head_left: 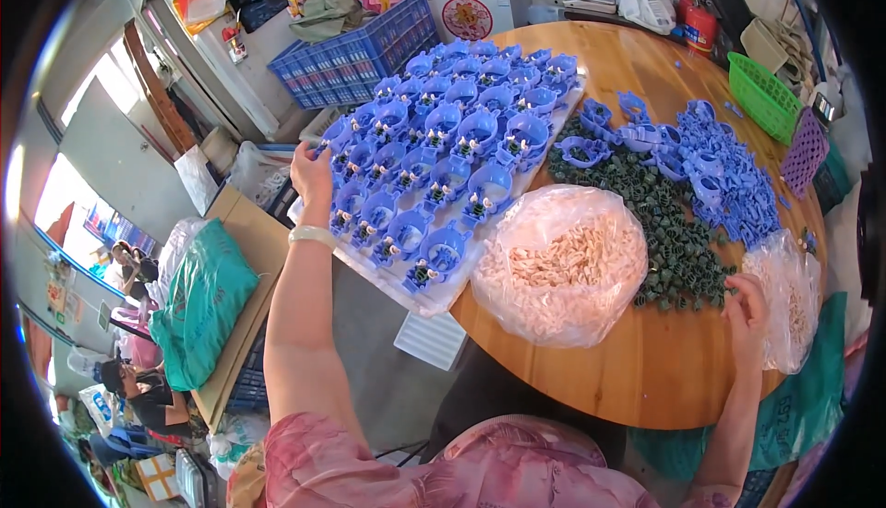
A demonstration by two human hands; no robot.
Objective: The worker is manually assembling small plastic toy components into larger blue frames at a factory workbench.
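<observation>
The left hand (312, 176) is clenched on the far left edge of a white tray (434, 291) that overhangs the worktop's (646, 370) left edge and carries rows of blue plastic parts (452, 130), too many to count. The right hand's (748, 310) fingers curl at the dark green pieces (669, 231) near the right edge; whether they pinch one, I cannot tell. Two clear bags (563, 263) flank it.

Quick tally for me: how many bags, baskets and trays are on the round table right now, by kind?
Clear plastic bags of small pale parts: 2, a big one and a smaller one by the right hand
Baskets: 2, green and purple
White tray of blue parts: 1, left hand on its edge
Total: 5
</observation>
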